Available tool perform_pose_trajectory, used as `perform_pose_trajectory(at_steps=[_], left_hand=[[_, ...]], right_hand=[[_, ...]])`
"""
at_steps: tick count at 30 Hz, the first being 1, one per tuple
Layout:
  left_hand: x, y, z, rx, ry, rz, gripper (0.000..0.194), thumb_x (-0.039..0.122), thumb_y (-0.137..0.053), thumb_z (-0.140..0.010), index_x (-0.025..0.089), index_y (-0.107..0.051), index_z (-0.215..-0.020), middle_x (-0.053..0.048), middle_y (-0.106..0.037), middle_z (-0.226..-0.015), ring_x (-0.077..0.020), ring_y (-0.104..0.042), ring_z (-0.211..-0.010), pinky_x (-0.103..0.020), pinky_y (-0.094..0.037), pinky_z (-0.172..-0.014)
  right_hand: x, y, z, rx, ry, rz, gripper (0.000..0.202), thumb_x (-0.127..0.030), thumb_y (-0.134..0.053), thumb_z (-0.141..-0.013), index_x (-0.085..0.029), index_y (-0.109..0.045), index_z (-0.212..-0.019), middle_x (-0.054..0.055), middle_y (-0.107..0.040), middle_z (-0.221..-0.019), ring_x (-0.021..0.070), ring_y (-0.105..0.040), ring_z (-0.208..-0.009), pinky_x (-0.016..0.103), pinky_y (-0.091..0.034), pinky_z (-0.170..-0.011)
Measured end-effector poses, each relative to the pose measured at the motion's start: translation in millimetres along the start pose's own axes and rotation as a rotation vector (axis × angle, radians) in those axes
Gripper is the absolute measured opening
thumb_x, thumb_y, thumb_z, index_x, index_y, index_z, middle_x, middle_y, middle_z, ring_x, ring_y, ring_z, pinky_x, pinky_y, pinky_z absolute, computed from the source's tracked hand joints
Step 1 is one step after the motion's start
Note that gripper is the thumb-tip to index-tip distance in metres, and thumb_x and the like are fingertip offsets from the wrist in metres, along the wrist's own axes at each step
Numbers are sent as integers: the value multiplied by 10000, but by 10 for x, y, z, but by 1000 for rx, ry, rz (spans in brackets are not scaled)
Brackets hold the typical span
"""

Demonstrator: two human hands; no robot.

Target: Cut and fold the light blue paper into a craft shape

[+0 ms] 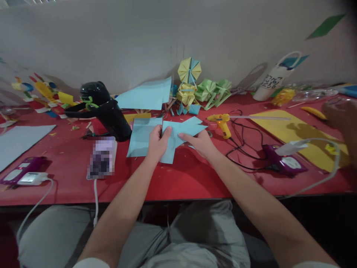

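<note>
Both hands hold a light blue piece of paper (173, 139) above the red table, near its middle. My left hand (159, 141) grips its left side, thumb on top. At its right part, where pointed flaps stick out to the right, my right hand (199, 142) pinches it with the thumb on top. The fingers beneath the paper are hidden. Another light blue sheet (142, 137) lies just left of and partly behind my left hand.
A black bottle (111, 119) and a phone (102, 158) are to the left. To the right lie a yellow glue gun (222, 124), its black cord and a purple power strip (287, 160). Folded paper shapes (189, 85) stand behind. Another person's hand (340, 111) is far right.
</note>
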State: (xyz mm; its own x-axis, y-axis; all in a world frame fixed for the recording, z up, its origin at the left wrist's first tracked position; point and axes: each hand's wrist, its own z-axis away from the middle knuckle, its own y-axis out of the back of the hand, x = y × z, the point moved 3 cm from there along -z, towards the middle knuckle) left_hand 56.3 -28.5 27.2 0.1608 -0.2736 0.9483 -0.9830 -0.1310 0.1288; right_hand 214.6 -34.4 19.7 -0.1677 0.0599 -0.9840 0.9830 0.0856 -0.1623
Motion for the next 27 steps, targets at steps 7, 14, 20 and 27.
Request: perform_pose_trajectory(at_steps=[7, 14, 20, 27], left_hand=[[35, 3, 19, 8, -56, -69, 292, 392, -554, -872, 188, -448, -692, 41, -391, -628, -97, -366, -599, -236, -325, -564], [57, 10, 21, 14, -57, -96, 313, 370, -543, -878, 192, -402, -662, 48, -336, -611, -96, -326, -587, -242, -296, -553], [75, 14, 14, 15, -51, -97, 323, 371, -551, -871, 196, -391, -652, 48, -327, -607, -99, -325, -584, -247, -291, -551], [46, -9, 36, 10, -41, -95, 330, 372, -585, -850, 194, -392, -650, 51, -331, -606, -94, -319, -582, -248, -290, -554]], right_hand=[[-12, -13, 15, -24, 14, -13, 356, -394, -813, -615, -180, -648, -847, 54, -701, -901, 219, -667, -819, 390, -599, -691], [-13, -17, 13, -30, 34, 6, 355, -404, -812, -614, -175, -642, -824, 49, -697, -860, 205, -657, -775, 384, -590, -682], [2, -4, 2, -22, 54, 21, 340, -388, -807, -626, -174, -645, -833, 45, -690, -855, 203, -652, -772, 390, -577, -688], [33, -7, -31, -15, 208, 116, 262, -375, -787, -663, -189, -662, -798, 36, -700, -863, 203, -637, -810, 410, -531, -821]])
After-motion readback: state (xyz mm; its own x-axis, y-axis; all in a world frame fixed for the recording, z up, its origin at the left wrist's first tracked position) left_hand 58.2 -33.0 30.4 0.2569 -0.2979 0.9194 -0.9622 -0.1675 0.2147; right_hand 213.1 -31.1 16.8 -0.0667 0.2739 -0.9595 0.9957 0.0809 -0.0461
